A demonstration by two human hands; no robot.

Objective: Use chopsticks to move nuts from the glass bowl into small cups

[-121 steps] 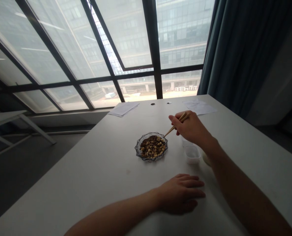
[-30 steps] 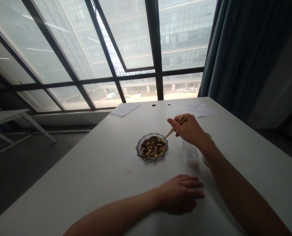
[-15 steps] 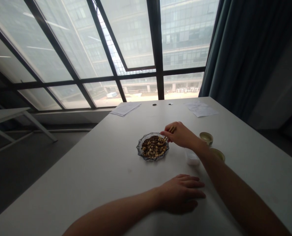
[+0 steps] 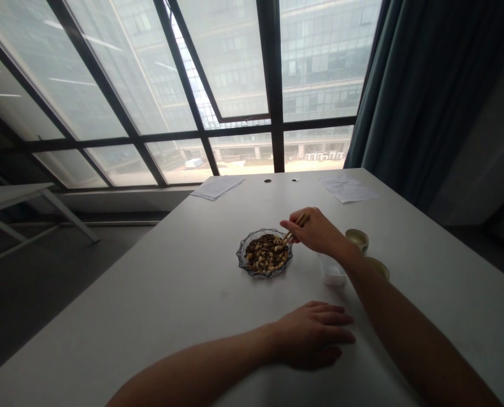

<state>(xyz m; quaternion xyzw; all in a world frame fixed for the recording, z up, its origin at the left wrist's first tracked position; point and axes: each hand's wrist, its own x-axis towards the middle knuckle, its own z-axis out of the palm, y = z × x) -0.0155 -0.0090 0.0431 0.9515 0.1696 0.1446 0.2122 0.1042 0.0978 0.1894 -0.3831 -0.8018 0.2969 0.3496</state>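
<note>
My right hand [image 4: 313, 229] is closed around a pair of wooden chopsticks [image 4: 293, 230], whose tips reach down into the right side of a scalloped glass bowl [image 4: 240, 261]. A mix of dark seeds and pale nuts [image 4: 265, 254] fills the bowl. Whether the tips pinch a piece is too small to tell. My left hand [image 4: 313, 334] lies palm down on the white table, fingers spread, holding nothing. Under my right wrist stands a clear plastic box [image 4: 333, 271], partly covered by the arm.
Beside my right forearm are two small greenish bowls, one farther back [image 4: 357, 238] and one nearer [image 4: 379, 268], partly hidden. Papers lie at the table's far left [image 4: 218, 187] and far right [image 4: 348, 189]. Windows and a dark curtain [image 4: 387, 102] stand beyond the table.
My right hand has shifted slightly up and to the right, and more of the chopsticks shows. My left hand has stayed in place.
</note>
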